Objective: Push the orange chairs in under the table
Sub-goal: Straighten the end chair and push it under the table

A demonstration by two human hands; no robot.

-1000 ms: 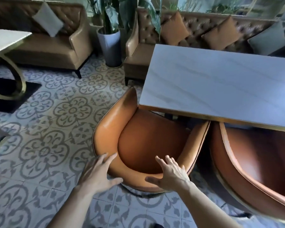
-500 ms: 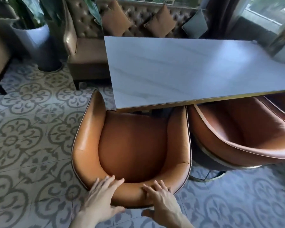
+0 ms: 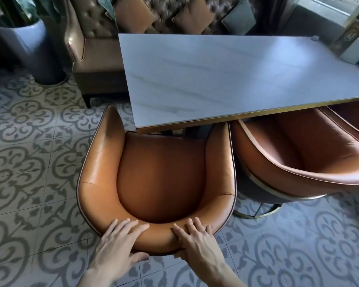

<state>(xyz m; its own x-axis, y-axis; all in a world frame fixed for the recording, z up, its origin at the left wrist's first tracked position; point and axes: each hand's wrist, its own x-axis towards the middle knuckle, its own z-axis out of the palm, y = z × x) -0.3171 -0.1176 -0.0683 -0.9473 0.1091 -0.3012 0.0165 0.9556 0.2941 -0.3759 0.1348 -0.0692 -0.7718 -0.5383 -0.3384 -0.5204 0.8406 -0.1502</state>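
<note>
An orange leather tub chair (image 3: 160, 179) stands in front of me, its seat front just under the near edge of the pale marble table (image 3: 226, 77). My left hand (image 3: 120, 243) and my right hand (image 3: 195, 239) both lie on the top of its curved backrest, fingers over the rim and thumbs behind it. A second orange chair (image 3: 311, 156) stands to the right, partly under the table and touching the first chair's armrest. The edge of a third orange chair (image 3: 352, 119) shows at the far right under the table.
A brown tufted sofa (image 3: 95, 44) with cushions runs behind the table. A grey planter (image 3: 35, 48) stands at the back left. Patterned floor tiles (image 3: 29, 162) lie open to the left and behind the chairs. A cabinet (image 3: 356, 44) stands at the far right.
The chair has turned to face the table squarely and slid closer to it. Both hands have gone from hovering above the backrest to gripping it. My view has shifted right.
</note>
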